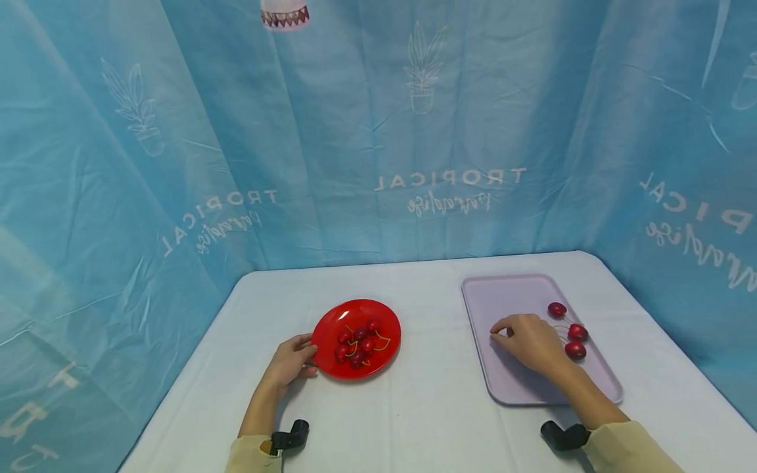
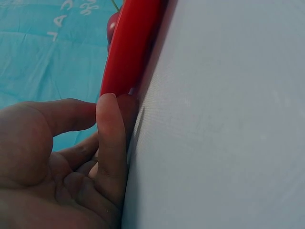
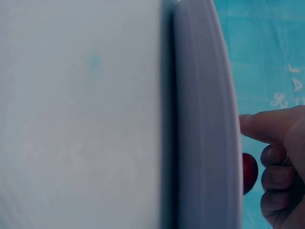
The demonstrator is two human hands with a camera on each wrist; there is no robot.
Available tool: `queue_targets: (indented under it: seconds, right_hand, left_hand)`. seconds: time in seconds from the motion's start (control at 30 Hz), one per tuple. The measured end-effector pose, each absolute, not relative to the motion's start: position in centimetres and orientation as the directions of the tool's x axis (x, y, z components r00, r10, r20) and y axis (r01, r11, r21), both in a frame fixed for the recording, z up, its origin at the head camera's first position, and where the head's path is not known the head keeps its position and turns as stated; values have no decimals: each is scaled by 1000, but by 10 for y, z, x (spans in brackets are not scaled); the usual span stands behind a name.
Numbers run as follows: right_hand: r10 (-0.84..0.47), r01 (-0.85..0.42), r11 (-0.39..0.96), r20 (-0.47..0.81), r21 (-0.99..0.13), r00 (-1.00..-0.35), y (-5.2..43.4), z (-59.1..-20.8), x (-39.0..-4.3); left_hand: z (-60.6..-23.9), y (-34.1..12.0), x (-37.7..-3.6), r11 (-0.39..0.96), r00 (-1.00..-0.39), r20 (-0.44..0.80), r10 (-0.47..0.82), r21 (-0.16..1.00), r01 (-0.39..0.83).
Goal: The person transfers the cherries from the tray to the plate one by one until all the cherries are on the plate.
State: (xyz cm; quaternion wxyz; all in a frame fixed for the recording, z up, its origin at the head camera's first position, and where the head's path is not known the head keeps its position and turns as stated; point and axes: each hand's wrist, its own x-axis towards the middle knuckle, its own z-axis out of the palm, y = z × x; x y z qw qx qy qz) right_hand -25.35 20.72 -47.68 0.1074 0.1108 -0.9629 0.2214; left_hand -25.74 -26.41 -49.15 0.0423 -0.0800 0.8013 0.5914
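Observation:
My left hand (image 1: pixel 292 358) holds the near-left rim of a round red plate (image 1: pixel 331 322), thumb on top and fingers at its underside. In the left wrist view the plate's edge (image 2: pixel 125 52) is between thumb and fingertips. Several dark red cherries (image 1: pixel 367 346) with green stems lie heaped on it. Over the lilac tray (image 1: pixel 503 295), my right hand (image 1: pixel 532 341) has its fingers curled, thumb and index tips close together. No object shows between them. Right of this hand, three cherries (image 1: pixel 575 349) lie along the tray's right side, their stems pointing towards the hand.
A white-covered table (image 1: pixel 432 368) bears plate and tray, with a wide gap between them. Blue printed curtains (image 1: pixel 331 131) hang behind and at both sides. Black wrist mounts (image 1: pixel 291 435) sit on both forearms. The tray's raised side (image 3: pixel 205 119) stands near the right hand.

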Motion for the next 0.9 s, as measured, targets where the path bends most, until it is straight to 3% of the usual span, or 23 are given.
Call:
queue_targets:
  seconds: [0.53, 0.9]
  right_hand:
    - [-117, -217, 859, 234, -463, -965, 210, -476, -256]
    - [-134, -271, 809, 285, -522, -949, 215, -479, -258]
  left_hand:
    - [-490, -265, -260, 270, -984, -164, -68, 947, -177]
    - [-492, -265, -260, 271, -981, -175, -80, 943, -191]
